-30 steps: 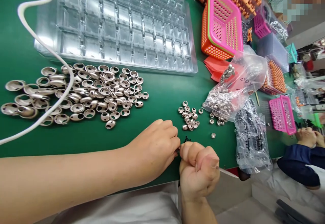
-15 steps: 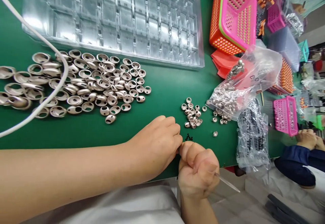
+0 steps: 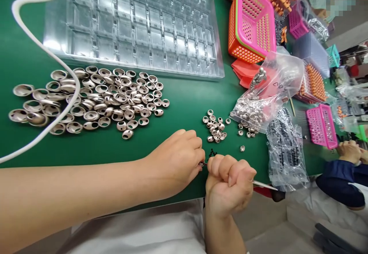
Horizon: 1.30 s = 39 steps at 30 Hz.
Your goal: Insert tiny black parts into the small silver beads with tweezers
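Note:
My left hand (image 3: 175, 164) is closed, its fingertips pinching a small part that they mostly hide. Just right of it, my right hand (image 3: 228, 185) is wrapped round a thin pointed tool (image 3: 266, 185), whose pale end sticks out to the right. Between the two hands a bit of dark red shows beside the small part. Tiny black pieces (image 3: 212, 153) lie on the green table right behind the fingers. Farther back is a small heap of metal cups (image 3: 214, 125). A large pile of metal rings (image 3: 115, 96) spreads behind my left forearm.
A clear compartment tray (image 3: 143, 68) stands at the back, and a white cable (image 3: 64, 64) crosses the left side. At right are stacked baskets (image 3: 240, 47), a clear bag of metal parts (image 3: 253, 110), a bag of black parts (image 3: 284, 150) and another person's hands (image 3: 349, 151).
My right hand has turned and shifted slightly right, away from my left fingertips, and the small part between them now shows. The view has shifted a little.

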{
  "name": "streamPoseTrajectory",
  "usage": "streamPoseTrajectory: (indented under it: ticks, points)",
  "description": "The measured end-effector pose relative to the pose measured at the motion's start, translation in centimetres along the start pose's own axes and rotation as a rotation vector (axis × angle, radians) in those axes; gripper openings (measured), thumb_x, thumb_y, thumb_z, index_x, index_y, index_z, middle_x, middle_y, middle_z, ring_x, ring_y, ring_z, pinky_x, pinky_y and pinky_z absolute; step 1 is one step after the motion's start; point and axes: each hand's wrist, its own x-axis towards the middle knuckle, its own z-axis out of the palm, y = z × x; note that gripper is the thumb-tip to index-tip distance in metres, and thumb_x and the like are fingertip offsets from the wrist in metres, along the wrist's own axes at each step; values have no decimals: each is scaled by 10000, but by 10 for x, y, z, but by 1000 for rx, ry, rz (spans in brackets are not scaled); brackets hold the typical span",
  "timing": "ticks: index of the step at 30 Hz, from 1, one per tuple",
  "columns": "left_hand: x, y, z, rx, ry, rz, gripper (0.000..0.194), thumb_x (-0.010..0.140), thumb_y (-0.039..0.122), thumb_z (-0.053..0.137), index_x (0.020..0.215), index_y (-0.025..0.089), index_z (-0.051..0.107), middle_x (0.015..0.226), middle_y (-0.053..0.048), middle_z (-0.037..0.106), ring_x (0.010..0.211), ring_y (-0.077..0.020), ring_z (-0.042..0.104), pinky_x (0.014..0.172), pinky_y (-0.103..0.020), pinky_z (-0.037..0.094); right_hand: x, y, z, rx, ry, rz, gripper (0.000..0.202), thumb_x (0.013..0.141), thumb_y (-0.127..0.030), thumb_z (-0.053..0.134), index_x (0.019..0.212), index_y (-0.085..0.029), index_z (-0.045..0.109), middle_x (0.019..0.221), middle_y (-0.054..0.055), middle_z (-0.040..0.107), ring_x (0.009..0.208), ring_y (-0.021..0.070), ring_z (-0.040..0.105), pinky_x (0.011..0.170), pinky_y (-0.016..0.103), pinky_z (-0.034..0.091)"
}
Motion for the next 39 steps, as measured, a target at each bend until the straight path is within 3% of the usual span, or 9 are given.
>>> streamPoseTrajectory:
  ticks: [20,39]
  points:
    - [1,2,-2,2,-51,-17,118,927,181,647,857,156,739,857,-52,647,875,-223,529,754,-370,370,-1,2,3,-68,-14,-20,440,1062,-363,324,650,-214,285,576,-75,214,455,77,227,472,242,239]
    - [-1,-3,5,-24,59,47,196,934,150,613,751,157,682,788,-37,611,807,-204,493,702,-361,319,-1,-2,7,-192,-78,-22,442,1056,-368,342,642,-217,302,578,-72,229,456,81,268,458,254,279]
